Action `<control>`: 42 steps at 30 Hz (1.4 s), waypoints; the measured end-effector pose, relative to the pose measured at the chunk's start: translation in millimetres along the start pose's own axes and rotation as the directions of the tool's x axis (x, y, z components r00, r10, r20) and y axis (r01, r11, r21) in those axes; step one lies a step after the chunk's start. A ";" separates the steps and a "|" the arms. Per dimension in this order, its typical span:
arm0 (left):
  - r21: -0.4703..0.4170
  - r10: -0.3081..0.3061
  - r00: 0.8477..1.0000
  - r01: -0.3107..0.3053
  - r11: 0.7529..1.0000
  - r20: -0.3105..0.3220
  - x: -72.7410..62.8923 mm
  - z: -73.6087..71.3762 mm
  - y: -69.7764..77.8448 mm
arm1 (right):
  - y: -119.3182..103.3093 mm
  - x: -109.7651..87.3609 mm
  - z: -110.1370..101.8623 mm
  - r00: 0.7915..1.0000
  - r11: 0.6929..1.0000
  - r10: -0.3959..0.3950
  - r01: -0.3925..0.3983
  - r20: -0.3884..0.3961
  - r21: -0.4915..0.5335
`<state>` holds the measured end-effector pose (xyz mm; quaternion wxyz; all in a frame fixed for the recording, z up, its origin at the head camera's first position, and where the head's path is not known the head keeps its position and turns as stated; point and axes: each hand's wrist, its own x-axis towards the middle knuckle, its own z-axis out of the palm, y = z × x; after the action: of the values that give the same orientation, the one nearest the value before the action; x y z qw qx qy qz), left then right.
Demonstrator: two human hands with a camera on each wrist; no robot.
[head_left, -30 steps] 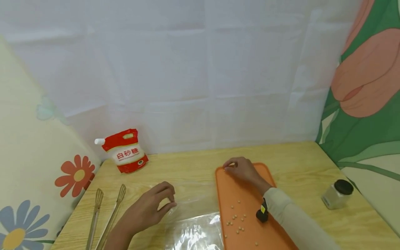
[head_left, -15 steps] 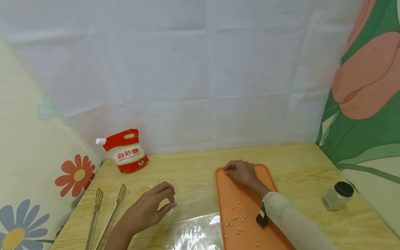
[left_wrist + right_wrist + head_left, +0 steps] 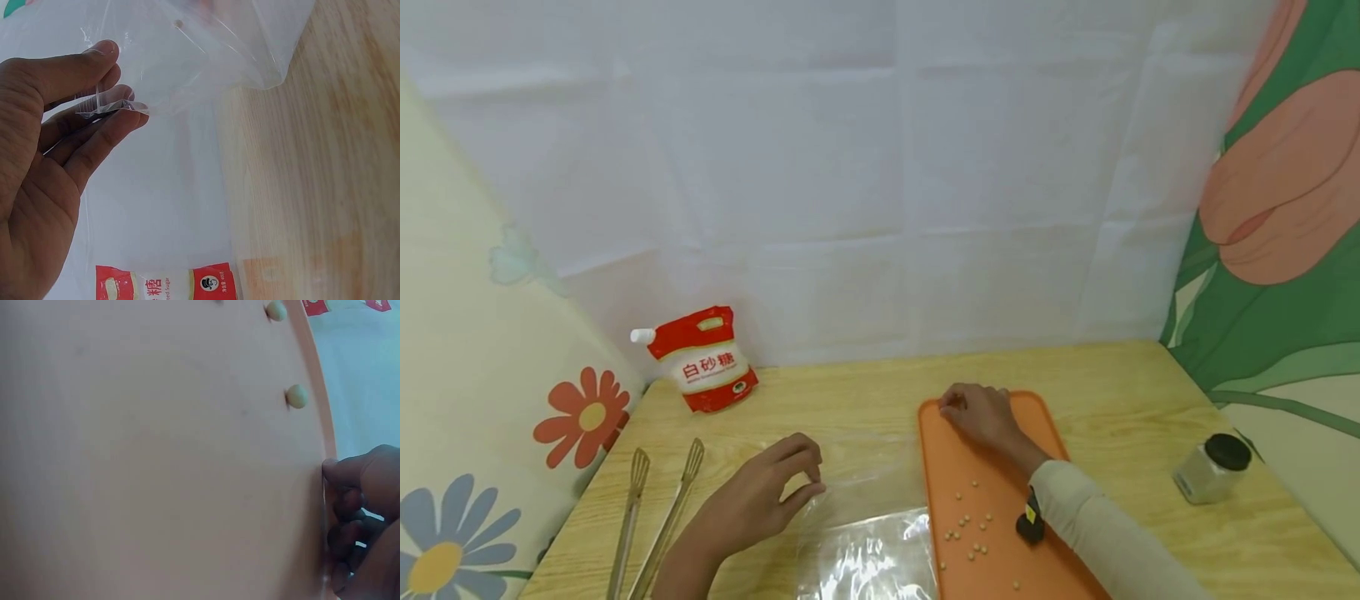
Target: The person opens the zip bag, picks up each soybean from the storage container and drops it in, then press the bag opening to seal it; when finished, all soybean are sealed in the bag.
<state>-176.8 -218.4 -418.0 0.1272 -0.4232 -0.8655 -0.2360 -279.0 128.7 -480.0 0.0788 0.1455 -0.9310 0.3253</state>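
Note:
My left hand holds the edge of a clear plastic bag, which lies flat on the table beside the tray. In the left wrist view the thin plastic runs between its thumb and fingers. At the far left corner of a shallow orange tray is my right hand. The right wrist view shows its fingers curled at the tray's raised rim, one tip touching it; part of this grip is hidden. Small pale round beans lie scattered on the tray, a few near the rim.
A red and white sugar pouch stands at the back left. Long metal tongs lie at the left, their arms spread. A small jar with a black lid sits at the right. White cloth hangs behind the wooden table.
My right hand has drawn slightly nearer and to the right at the tray's far corner. The left hand, the bag and the beans stay where they were.

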 end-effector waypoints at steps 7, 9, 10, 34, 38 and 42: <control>-0.003 -0.004 1.000 0.004 1.000 0.007 0.7 -0.2 1.9 | -3.9 1.9 -4.6 0.999 0.992 -0.036 0.039 -0.024 0.118; 0.000 -0.006 1.000 0.006 1.000 0.008 0.7 -0.6 2.1 | -8.2 4.4 -8.7 0.997 0.975 -0.076 0.080 -0.026 0.207; 0.001 -0.006 1.000 0.006 1.000 0.007 0.7 -0.8 2.1 | -11.4 5.7 -11.6 0.995 0.962 -0.098 0.101 -0.023 0.253; -0.010 -0.017 1.000 0.017 1.000 0.009 -0.3 -0.1 -1.1 | -86.9 -15.2 -31.3 0.847 0.802 -0.506 0.393 0.163 0.449; -0.010 -0.018 1.000 0.018 1.000 0.012 -0.7 -0.3 -0.3 | -87.4 -15.8 -28.6 0.847 0.816 -0.503 0.398 0.174 0.419; -0.012 -0.024 1.000 0.024 1.000 0.013 -0.6 -0.7 -0.1 | -87.0 -15.8 -28.4 0.845 0.811 -0.506 0.396 0.175 0.431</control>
<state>-176.5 -219.2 -417.6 0.1163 -0.4151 -0.8698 -0.2399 -234.6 85.1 -411.1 -0.0080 0.4214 -0.7897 0.4459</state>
